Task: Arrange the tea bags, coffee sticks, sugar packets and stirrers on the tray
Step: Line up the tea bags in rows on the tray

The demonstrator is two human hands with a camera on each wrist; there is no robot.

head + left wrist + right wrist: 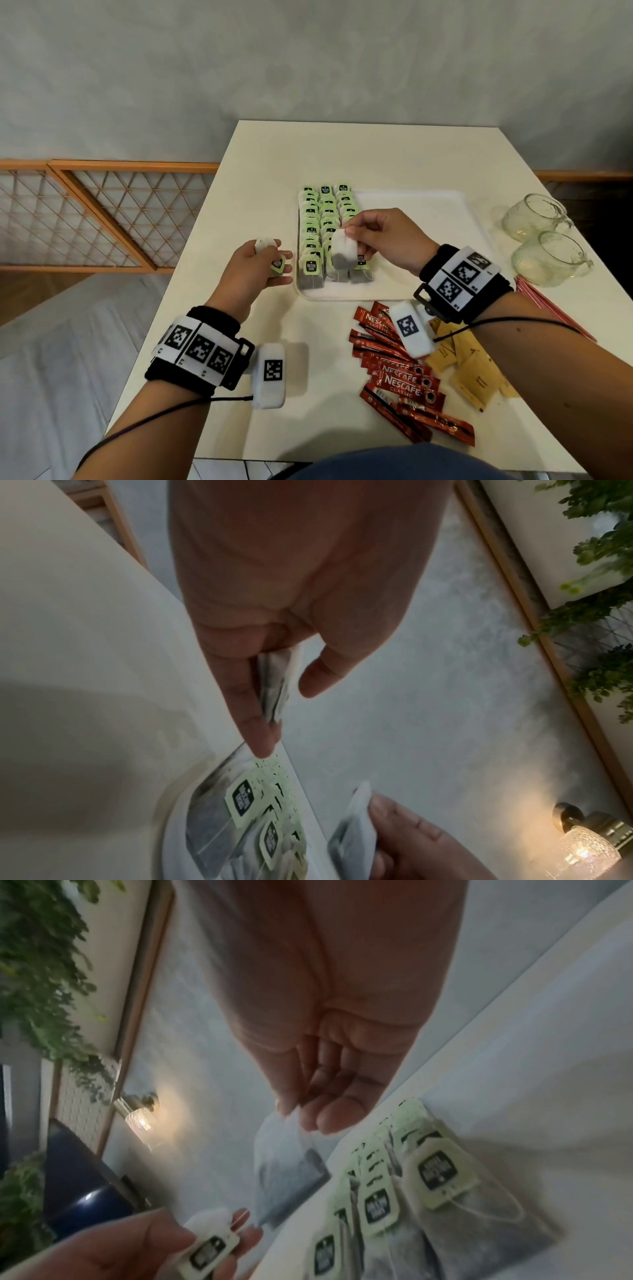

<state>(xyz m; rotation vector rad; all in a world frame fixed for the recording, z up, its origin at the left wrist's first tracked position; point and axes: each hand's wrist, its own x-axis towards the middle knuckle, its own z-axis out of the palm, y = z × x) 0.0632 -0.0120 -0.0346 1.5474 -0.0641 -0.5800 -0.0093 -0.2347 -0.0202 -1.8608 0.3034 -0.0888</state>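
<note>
So the right hand (380,240) is pinching one tea bag (344,253) by its top edge, thumb against fingertips, and the bag hangs just above the near end of the rows of tea bags (323,226) already on the tray (428,240). Those rows fill the tray's left part, right under and beyond that hand; the rest of the tray, off to the hand's right, is bare white.

The left hand (262,265) sits just left of the tray over the surface (260,164), fingers curled around a small bunch of tea bags (270,255) (one green tag peeks out by the fingertips, can't count how many bags are in there).

Nearer to the person than the right hand, below its wrist, the red coffee sticks (404,377) lie in a loose pile on the surface, with the tan sugar packets (469,363) touching them on their right. The red stirrers (548,308) poke out from behind the right wrist, and two glass mugs (544,240) stand further off to its right.
</note>
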